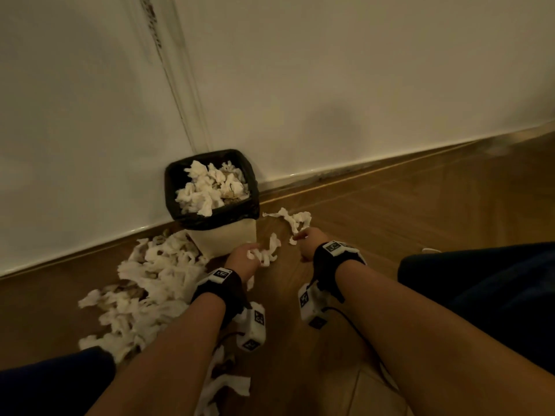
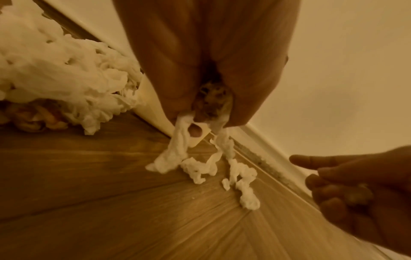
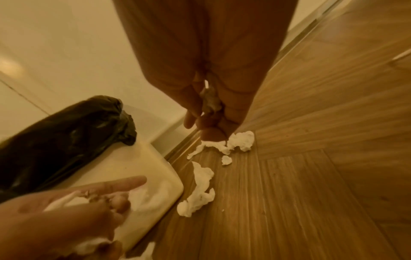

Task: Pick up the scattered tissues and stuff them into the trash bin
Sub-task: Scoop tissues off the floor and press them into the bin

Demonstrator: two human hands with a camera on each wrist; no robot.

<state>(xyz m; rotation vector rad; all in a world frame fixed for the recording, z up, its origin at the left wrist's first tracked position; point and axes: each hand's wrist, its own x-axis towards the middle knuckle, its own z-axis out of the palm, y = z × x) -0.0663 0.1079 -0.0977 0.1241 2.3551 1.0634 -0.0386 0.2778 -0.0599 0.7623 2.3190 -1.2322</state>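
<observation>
Tissues (image 1: 156,274) heaped beside full bin (image 1: 222,241); both grips (image 1: 243,259) (image 1: 309,240) pinch shreds (image 1: 267,253).

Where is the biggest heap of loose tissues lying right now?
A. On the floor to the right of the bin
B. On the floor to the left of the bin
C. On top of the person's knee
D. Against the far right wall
B: the big tissue heap spreads over the wooden floor left of the trash bin; only a few scraps lie to its right.
</observation>
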